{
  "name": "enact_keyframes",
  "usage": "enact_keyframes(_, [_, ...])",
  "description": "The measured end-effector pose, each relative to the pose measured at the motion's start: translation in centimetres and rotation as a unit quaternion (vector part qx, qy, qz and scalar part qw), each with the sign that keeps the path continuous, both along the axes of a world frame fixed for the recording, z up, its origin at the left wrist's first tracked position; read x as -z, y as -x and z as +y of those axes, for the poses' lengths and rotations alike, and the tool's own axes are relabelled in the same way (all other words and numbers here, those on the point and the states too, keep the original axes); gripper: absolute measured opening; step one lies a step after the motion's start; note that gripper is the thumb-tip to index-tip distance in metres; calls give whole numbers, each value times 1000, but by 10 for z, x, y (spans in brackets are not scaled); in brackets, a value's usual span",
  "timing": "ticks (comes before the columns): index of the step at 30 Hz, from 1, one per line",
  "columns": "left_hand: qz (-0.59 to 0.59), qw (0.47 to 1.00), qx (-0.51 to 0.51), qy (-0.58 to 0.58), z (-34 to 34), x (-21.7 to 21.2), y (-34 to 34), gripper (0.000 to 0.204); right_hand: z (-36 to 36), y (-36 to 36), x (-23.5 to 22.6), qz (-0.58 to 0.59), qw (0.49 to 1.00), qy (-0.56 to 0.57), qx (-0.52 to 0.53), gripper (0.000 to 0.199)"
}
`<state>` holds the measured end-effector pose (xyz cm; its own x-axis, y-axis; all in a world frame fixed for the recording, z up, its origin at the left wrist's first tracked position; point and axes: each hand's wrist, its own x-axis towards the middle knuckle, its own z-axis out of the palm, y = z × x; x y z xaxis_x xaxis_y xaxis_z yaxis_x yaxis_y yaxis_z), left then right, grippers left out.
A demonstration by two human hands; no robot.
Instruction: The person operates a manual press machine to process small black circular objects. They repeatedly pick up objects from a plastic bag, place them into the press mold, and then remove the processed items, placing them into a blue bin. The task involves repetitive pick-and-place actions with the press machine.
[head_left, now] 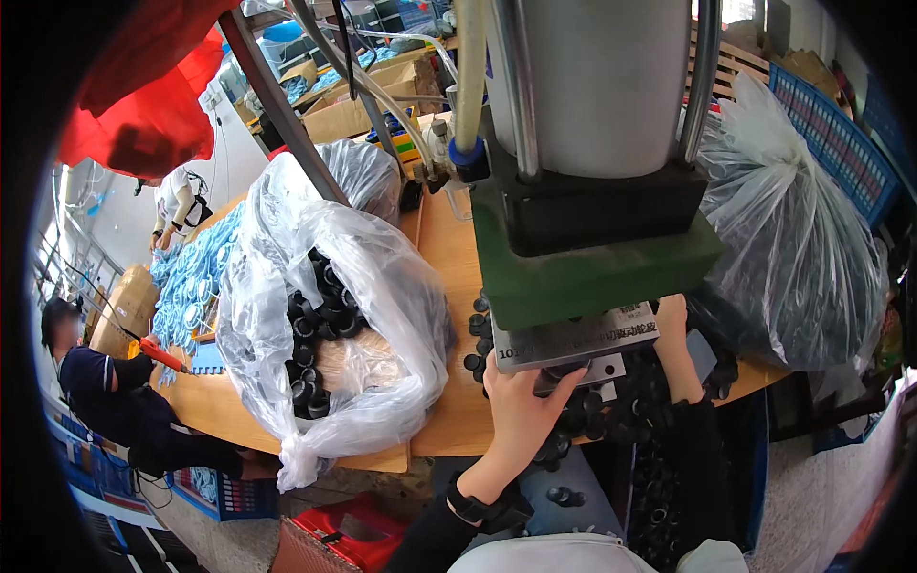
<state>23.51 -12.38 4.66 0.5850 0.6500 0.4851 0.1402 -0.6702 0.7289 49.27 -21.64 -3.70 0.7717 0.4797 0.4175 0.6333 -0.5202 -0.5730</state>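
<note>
A press with a grey cylinder (583,86) and a green block (592,277) stands in front of me. Under the block sits a steel plate (573,341) with engraved marks. My left hand (523,406) reaches the plate's near left edge, thumb and finger curled round something dark beneath it that I cannot make out. At the plate's right side is my right hand (674,339), its fingertips hidden behind the press. Small black round parts (583,417) lie in a heap below the plate, and a few more black parts (475,344) are left of it.
A clear plastic bag (411,382) of black parts lies open on the wooden table (449,258) at left. Another tied bag (793,220) stands right. Light blue items (196,277) lie at far left near a seated person (115,382); another person (177,205) stands behind.
</note>
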Motion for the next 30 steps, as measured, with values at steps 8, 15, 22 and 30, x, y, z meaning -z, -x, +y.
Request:
enact_keyframes(8, [-21,998,31,42,16,12,4,39,-74,48,12,-164,977,127,54,48])
enact_keyframes(15, [-82,995,48,40,16,-3,36,78,-73,56,25,-52,953,298,26,53])
enact_keyframes(22, [10,957,-243,-156,114,12,170,15,-90,83,2,-50,997,58,8,46])
enact_keyframes(30, [471,849,-220,-98,232,17,305,42,-25,159,-58,96,959,-188,-186,42])
